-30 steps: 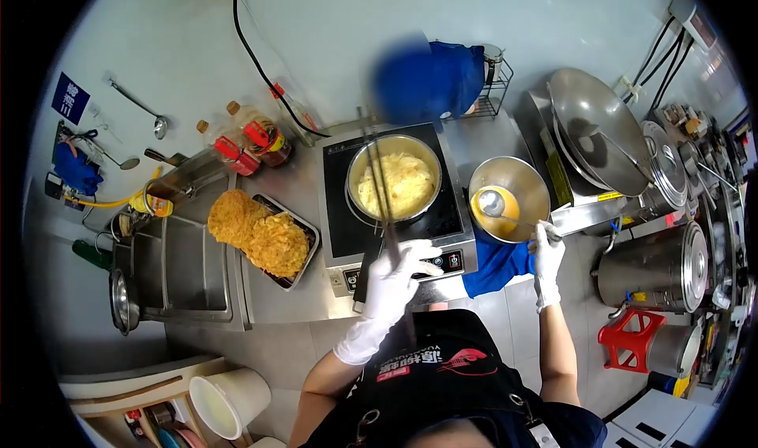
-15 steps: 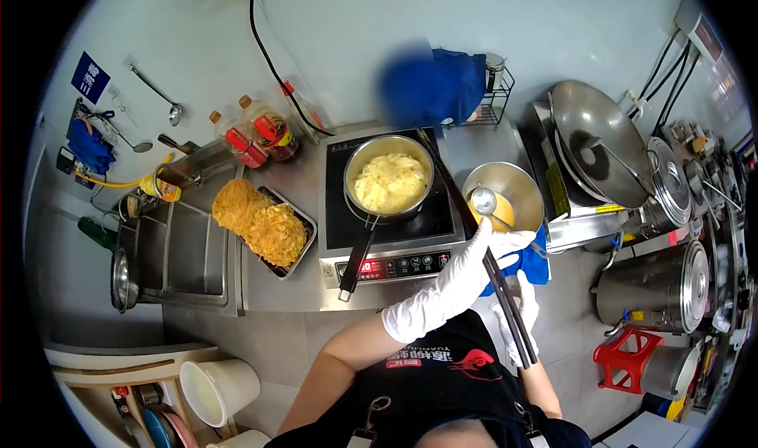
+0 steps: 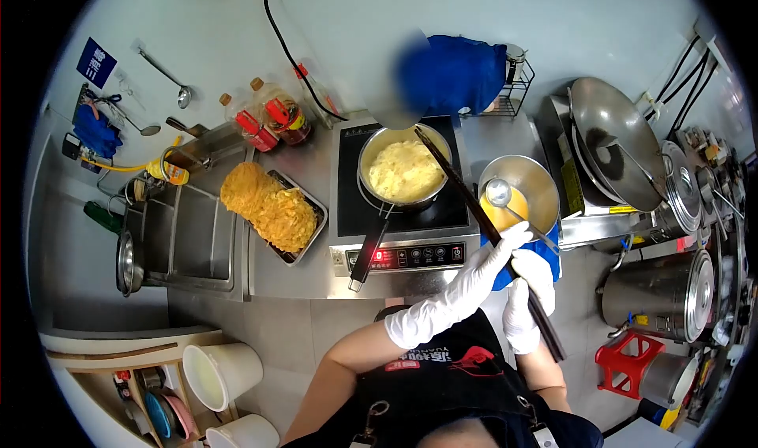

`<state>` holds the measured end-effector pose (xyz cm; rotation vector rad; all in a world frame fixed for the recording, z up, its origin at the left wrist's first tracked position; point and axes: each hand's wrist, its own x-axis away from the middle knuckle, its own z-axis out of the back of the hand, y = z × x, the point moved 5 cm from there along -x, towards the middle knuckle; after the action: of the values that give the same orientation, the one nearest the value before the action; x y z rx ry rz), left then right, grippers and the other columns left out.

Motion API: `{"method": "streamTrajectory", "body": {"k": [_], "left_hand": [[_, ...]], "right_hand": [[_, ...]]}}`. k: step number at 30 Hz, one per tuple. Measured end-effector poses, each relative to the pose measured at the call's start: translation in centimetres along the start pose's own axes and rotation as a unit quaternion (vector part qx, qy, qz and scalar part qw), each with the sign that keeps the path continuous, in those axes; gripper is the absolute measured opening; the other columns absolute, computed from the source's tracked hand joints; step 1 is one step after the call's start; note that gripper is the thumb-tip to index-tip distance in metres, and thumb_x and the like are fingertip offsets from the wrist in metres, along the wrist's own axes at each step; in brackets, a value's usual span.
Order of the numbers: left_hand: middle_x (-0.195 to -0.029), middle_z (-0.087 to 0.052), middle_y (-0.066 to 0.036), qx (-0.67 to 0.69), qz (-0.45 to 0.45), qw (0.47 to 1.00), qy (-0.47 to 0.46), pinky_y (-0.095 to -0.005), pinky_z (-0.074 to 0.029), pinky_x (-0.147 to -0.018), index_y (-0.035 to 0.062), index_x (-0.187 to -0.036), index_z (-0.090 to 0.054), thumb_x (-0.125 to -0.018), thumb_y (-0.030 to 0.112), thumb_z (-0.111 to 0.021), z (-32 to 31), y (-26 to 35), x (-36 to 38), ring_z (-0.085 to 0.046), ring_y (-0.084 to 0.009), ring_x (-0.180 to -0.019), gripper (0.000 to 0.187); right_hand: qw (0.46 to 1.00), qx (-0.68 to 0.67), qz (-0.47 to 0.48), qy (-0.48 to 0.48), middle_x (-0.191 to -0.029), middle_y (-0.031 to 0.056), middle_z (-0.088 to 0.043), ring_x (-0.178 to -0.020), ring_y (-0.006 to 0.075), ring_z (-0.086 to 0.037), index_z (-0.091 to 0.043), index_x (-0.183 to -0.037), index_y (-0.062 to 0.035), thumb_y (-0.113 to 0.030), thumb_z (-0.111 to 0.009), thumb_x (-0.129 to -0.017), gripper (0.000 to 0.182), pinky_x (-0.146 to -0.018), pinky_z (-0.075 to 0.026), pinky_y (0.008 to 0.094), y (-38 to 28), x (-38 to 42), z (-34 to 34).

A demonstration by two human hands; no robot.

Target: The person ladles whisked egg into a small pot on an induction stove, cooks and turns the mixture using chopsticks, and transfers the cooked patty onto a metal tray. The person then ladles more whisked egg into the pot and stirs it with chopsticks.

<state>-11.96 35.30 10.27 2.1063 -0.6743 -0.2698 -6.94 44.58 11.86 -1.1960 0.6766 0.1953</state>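
Observation:
Both my hands wear white gloves. My left hand (image 3: 488, 268) is closed around a pair of long dark chopsticks (image 3: 456, 178), whose upper tips reach over the right rim of the pot. Close beside it, my right hand (image 3: 527, 294) is wrapped round the same chopsticks lower down. In the pot (image 3: 365, 157), pale yellow food (image 3: 404, 172) fills the middle. Right of the pot, a steel bowl (image 3: 541, 181) contains orange-yellow liquid. A ladle (image 3: 499, 193) rests in that bowl, its handle slanting past my left fingers.
The pot stands on an induction cooker (image 3: 355, 211). Left of it are a tray (image 3: 317, 211) with fried golden food (image 3: 276, 211), sauce bottles (image 3: 286, 116) and a sink (image 3: 197, 235). A blue cloth (image 3: 545, 262) lies under the bowl; a large wok (image 3: 624, 124) stands at right.
My right hand has come up to the chopsticks and closed on them. The chopsticks' upper tips now overlap the pot. The whole view has shifted slightly.

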Motion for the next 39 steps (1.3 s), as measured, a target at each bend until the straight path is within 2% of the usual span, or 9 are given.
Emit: {"method": "streamTrajectory", "body": {"k": [2,4,6,7,8,10,14,25,39], "left_hand": [[-0.125,-0.047,-0.010,-0.115,-0.003,0.993,0.040,-0.0265,-0.034,-0.098,-0.0001,-0.128,-0.039,-0.093,0.019,-0.048,2.6,-0.3,1.6,-0.044,-0.0156,-0.116,0.041],[-0.126,-0.048,-0.013,-0.197,-0.044,0.975,0.090,-0.0306,-0.036,-0.098,-0.0009,-0.128,-0.038,-0.092,0.010,-0.046,4.8,1.9,4.2,-0.045,-0.0188,-0.118,0.038],[-0.116,-0.056,-0.013,-0.281,-0.174,0.930,0.157,-0.0293,-0.041,-0.092,-0.0022,-0.122,-0.045,-0.091,0.003,-0.045,8.5,3.3,7.1,-0.053,-0.0189,-0.107,0.032],[-0.112,-0.058,-0.012,-0.270,-0.166,0.917,0.241,-0.0295,-0.043,-0.090,-0.0028,-0.118,-0.049,-0.092,0.005,-0.044,10.1,4.1,8.8,-0.056,-0.0183,-0.102,0.028],[-0.109,-0.058,-0.014,-0.324,-0.179,0.885,0.281,-0.0309,-0.044,-0.090,-0.0036,-0.113,-0.050,-0.095,0.013,-0.040,11.8,5.1,10.1,-0.057,-0.0201,-0.101,0.027],[-0.103,-0.060,-0.015,-0.279,-0.144,0.862,0.397,-0.0317,-0.045,-0.089,-0.0052,-0.112,-0.051,-0.097,0.022,-0.033,15.1,6.2,12.8,-0.058,-0.0206,-0.098,0.035],[-0.102,-0.060,-0.015,-0.172,-0.139,0.842,0.492,-0.0307,-0.046,-0.086,-0.0054,-0.113,-0.051,-0.097,0.026,-0.037,21.8,5.1,17.3,-0.058,-0.0210,-0.096,0.037],[-0.100,-0.060,-0.016,-0.122,-0.116,0.879,0.445,-0.0304,-0.046,-0.085,-0.0055,-0.111,-0.052,-0.096,0.025,-0.042,25.4,5.8,16.5,-0.059,-0.0214,-0.094,0.036],[-0.098,-0.062,-0.014,-0.131,-0.098,0.893,0.419,-0.0307,-0.046,-0.085,-0.0046,-0.110,-0.052,-0.096,0.023,-0.042,28.5,6.1,16.3,-0.059,-0.0198,-0.093,0.033]], "right_hand": [[0.999,-0.019,-0.029,0.008,-0.103,0.0162,-0.060,-0.096,0.0273,-0.057,-0.061,-0.099,0.0020,-0.011,-0.055,-0.084,0.021,-0.086,-0.044,0.0340,0.3,-0.7,-0.3],[0.998,0.019,-0.051,-0.020,-0.103,0.0160,-0.060,-0.097,0.0267,-0.057,-0.061,-0.100,0.0021,-0.008,-0.056,-0.083,0.020,-0.086,-0.044,0.0334,0.5,-1.2,-0.5],[0.998,0.024,-0.041,-0.036,-0.101,0.0164,-0.062,-0.094,0.0266,-0.059,-0.062,-0.098,0.0020,-0.003,-0.058,-0.079,0.019,-0.085,-0.045,0.0330,1.5,-0.7,-1.3],[0.997,0.052,-0.017,-0.059,-0.100,0.0167,-0.062,-0.093,0.0273,-0.060,-0.063,-0.097,0.0016,-0.002,-0.059,-0.078,0.019,-0.084,-0.046,0.0330,1.7,-0.6,-1.9],[0.993,0.080,0.007,-0.083,-0.099,0.0169,-0.063,-0.092,0.0279,-0.061,-0.063,-0.095,0.0012,-0.001,-0.060,-0.077,0.019,-0.083,-0.047,0.0329,1.8,-0.5,-2.5],[0.987,0.113,0.022,-0.115,-0.098,0.0170,-0.062,-0.092,0.0298,-0.061,-0.064,-0.094,-0.0008,-0.001,-0.062,-0.075,0.020,-0.082,-0.048,0.0330,1.7,-0.5,-4.2],[0.977,0.148,0.072,-0.133,-0.098,0.0164,-0.062,-0.092,0.0297,-0.061,-0.063,-0.096,-0.0023,0.003,-0.064,-0.070,0.027,-0.082,-0.049,0.0334,1.9,-0.4,-7.3],[0.969,0.212,0.063,-0.109,-0.097,0.0146,-0.063,-0.088,0.0281,-0.062,-0.062,-0.098,-0.0051,0.003,-0.064,-0.071,0.028,-0.077,-0.051,0.0327,2.9,-1.1,-12.8],[0.967,0.236,0.032,-0.090,-0.097,0.0131,-0.063,-0.088,0.0267,-0.062,-0.063,-0.095,-0.0046,0.002,-0.065,-0.072,0.024,-0.078,-0.050,0.0318,2.6,-2.0,-14.6]]}}
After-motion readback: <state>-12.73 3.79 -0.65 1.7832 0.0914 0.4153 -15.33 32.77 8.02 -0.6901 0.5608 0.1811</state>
